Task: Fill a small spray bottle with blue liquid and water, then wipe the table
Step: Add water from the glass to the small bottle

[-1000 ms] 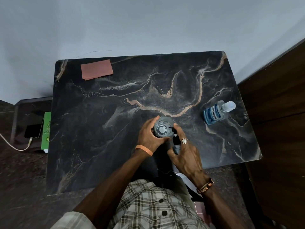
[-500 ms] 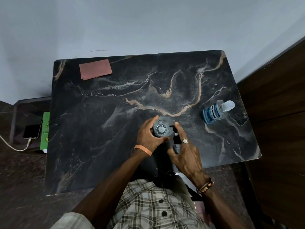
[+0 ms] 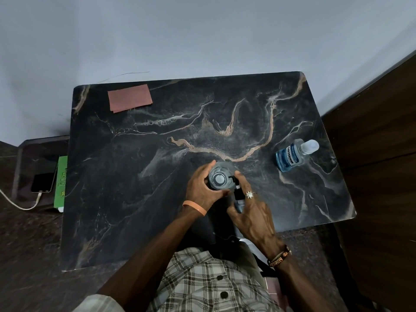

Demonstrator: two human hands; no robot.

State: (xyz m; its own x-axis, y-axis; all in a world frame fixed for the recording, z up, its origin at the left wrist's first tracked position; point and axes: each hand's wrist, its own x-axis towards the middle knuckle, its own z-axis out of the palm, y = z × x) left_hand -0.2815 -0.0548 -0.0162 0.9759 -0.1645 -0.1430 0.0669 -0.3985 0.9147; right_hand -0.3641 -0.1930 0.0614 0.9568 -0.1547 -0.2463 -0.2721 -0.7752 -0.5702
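- 1 view only, from the head camera, looking steeply down on a dark marbled table (image 3: pixel 139 176) with both hands working close to its near edge.
- Left hand (image 3: pixel 202 190) is wrapped around the small spray bottle (image 3: pixel 219 179), fingers curled on its clear body; the bottle stands upright, so its long axis points straight up at the camera and its round open mouth shows from above.
- Right hand (image 3: pixel 249 212) is closed around the black spray head (image 3: pixel 236 192), which sits just beside the bottle's mouth on the right-hand side, not yet over it; whether its tube is already inside I cannot tell.
- Relation that counts: the spray head lies right of and nearer the person than the bottle's mouth, so my judgement is that it must travel a little left and away, then down along the bottle's vertical axis, with the right hand the nearer one for it.
- Blue mouthwash bottle (image 3: pixel 290 157) stands well apart to the right of the spray bottle, close to the table's right edge, capped.
- Reddish-brown cloth (image 3: pixel 130 97) lies flat far beyond and left of the spray bottle, near the table's far left corner; wiping looks not yet begun.
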